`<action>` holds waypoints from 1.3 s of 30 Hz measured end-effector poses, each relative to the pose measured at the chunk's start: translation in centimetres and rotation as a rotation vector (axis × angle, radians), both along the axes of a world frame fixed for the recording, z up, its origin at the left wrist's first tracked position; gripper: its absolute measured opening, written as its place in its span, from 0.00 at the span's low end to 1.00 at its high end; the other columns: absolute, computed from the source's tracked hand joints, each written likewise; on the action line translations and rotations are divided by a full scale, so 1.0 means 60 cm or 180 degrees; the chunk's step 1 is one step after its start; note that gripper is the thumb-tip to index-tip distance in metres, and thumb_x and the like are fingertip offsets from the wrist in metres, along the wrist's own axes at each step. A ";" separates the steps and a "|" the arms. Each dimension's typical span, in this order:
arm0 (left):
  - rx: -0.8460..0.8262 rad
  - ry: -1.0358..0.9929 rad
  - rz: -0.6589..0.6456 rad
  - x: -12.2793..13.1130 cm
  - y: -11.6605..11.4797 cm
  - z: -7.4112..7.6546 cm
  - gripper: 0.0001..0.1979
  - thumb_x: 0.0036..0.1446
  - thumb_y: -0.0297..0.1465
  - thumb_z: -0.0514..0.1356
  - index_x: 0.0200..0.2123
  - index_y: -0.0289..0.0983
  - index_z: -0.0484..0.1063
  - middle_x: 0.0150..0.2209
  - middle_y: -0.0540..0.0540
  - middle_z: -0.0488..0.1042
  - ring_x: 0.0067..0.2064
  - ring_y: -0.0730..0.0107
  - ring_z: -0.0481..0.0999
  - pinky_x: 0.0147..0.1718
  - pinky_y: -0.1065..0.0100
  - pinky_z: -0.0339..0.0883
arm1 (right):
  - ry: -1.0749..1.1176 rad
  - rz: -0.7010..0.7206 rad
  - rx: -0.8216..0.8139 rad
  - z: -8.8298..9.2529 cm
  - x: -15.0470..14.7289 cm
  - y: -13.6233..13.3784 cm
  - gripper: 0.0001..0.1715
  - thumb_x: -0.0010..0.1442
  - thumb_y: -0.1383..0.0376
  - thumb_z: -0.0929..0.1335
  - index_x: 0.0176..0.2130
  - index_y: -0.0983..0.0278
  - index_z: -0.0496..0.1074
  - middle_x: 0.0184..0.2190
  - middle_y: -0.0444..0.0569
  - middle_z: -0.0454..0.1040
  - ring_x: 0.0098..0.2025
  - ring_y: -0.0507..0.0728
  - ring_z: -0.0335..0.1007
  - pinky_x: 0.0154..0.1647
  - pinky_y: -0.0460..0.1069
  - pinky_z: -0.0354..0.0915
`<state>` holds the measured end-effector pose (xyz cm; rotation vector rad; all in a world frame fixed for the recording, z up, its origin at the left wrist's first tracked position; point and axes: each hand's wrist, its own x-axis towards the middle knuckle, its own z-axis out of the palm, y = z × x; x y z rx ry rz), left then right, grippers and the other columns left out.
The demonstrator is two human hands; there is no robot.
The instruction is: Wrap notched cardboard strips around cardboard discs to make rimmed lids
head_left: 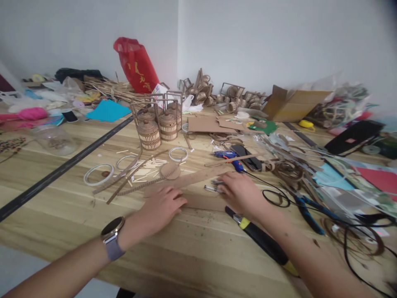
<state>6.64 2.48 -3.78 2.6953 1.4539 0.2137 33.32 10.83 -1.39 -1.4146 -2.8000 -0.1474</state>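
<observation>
My left hand (164, 207) lies on a flat cardboard strip (201, 202), its fingers stretched out and pressing the strip to the table. My right hand (242, 192) has its fingers closed round a small silvery metal tool (211, 188), whose exact kind I cannot make out. A second cardboard strip (198, 178) lies at an angle just behind both hands. A black and yellow utility knife (263, 240) rests on the table, partly under my right forearm. Beyond my right hand is a blue glue gun (226, 155).
Small lidded baskets (149, 135) with tall handles stand behind white rings (178, 154) and scattered thin sticks (151, 165). To the right lie blue-handled pliers (310, 215), black cable and coiled strips. A cardboard box (293, 105) and a red bag (136, 66) stand farther back.
</observation>
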 end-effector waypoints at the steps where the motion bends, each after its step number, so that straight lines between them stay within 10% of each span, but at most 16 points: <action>1: 0.0005 0.0018 0.0013 0.003 0.002 -0.003 0.11 0.63 0.24 0.58 0.47 0.38 0.76 0.51 0.40 0.76 0.50 0.54 0.74 0.48 0.53 0.70 | -0.0037 -0.0133 0.0099 0.002 0.004 0.020 0.13 0.68 0.64 0.62 0.46 0.64 0.75 0.45 0.56 0.77 0.49 0.62 0.72 0.49 0.54 0.63; 10: -0.0098 -0.0205 -0.0007 0.023 -0.011 0.018 0.07 0.63 0.28 0.60 0.42 0.37 0.78 0.51 0.40 0.76 0.52 0.52 0.73 0.51 0.50 0.70 | 0.0063 -0.0472 0.0379 0.003 0.001 0.135 0.10 0.66 0.61 0.67 0.43 0.66 0.73 0.44 0.51 0.75 0.47 0.58 0.72 0.50 0.58 0.68; 18: -0.0610 -0.1769 0.0251 0.037 -0.030 0.042 0.10 0.64 0.30 0.57 0.44 0.38 0.77 0.45 0.44 0.80 0.47 0.60 0.77 0.48 0.59 0.70 | 0.1572 -0.0287 0.0099 0.111 0.003 0.074 0.14 0.68 0.59 0.61 0.43 0.63 0.72 0.35 0.50 0.77 0.34 0.56 0.72 0.34 0.49 0.66; 21: -0.1341 -0.2553 0.0510 0.058 -0.024 0.050 0.13 0.64 0.35 0.57 0.46 0.38 0.76 0.44 0.44 0.80 0.44 0.62 0.78 0.41 0.64 0.70 | 0.3528 -0.0328 -0.1106 0.130 0.002 0.030 0.16 0.63 0.53 0.66 0.40 0.62 0.73 0.31 0.45 0.76 0.26 0.50 0.66 0.28 0.46 0.64; 26: -0.2425 -0.3505 0.0429 0.100 -0.015 0.053 0.20 0.61 0.41 0.58 0.49 0.33 0.73 0.41 0.42 0.79 0.34 0.69 0.75 0.35 0.67 0.67 | 0.5279 -0.0790 -0.2714 0.108 -0.015 -0.019 0.18 0.45 0.56 0.78 0.35 0.63 0.78 0.30 0.43 0.75 0.24 0.46 0.59 0.25 0.43 0.63; 32: -0.3730 -0.3802 0.0011 0.123 -0.019 0.047 0.23 0.56 0.48 0.62 0.40 0.31 0.75 0.32 0.45 0.76 0.26 0.77 0.63 0.27 0.71 0.58 | 0.5564 -0.1036 -0.2818 0.071 -0.020 -0.037 0.18 0.47 0.58 0.78 0.37 0.63 0.77 0.30 0.42 0.74 0.24 0.46 0.60 0.25 0.42 0.64; 39: -0.3776 -0.4039 -0.0102 0.122 -0.014 0.032 0.26 0.53 0.53 0.63 0.36 0.32 0.74 0.31 0.46 0.75 0.26 0.76 0.65 0.28 0.71 0.60 | 0.4930 -0.1045 -0.3105 0.026 -0.029 -0.102 0.20 0.53 0.52 0.75 0.40 0.63 0.74 0.25 0.42 0.73 0.23 0.49 0.66 0.24 0.44 0.64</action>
